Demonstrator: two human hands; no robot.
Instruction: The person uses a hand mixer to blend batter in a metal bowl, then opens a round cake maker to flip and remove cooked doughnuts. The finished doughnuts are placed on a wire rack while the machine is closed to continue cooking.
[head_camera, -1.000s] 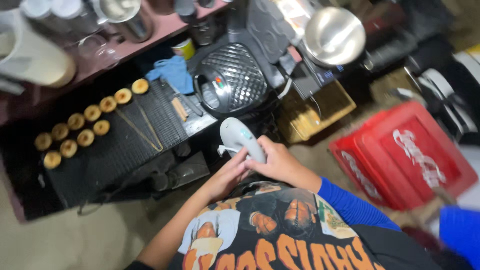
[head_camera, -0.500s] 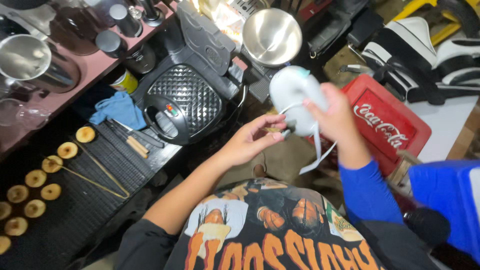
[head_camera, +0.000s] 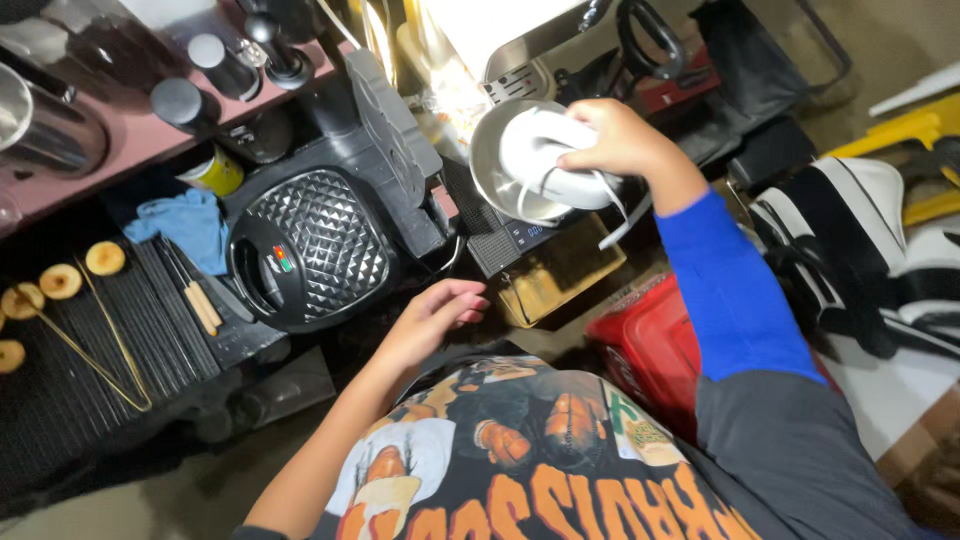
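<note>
1. My right hand (head_camera: 620, 140) grips a white hand mixer (head_camera: 545, 160) over the steel bowl (head_camera: 490, 170) on the scale (head_camera: 515, 238).
2. My left hand (head_camera: 435, 318) hangs open, holding nothing, near the closed black waffle iron (head_camera: 305, 250) on the counter (head_camera: 120, 150).

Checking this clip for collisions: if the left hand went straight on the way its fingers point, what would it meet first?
The left hand, open and empty, points toward the yellowish tray below the scale. It would probably meet that tray's near edge first, though depth is unclear.
</note>
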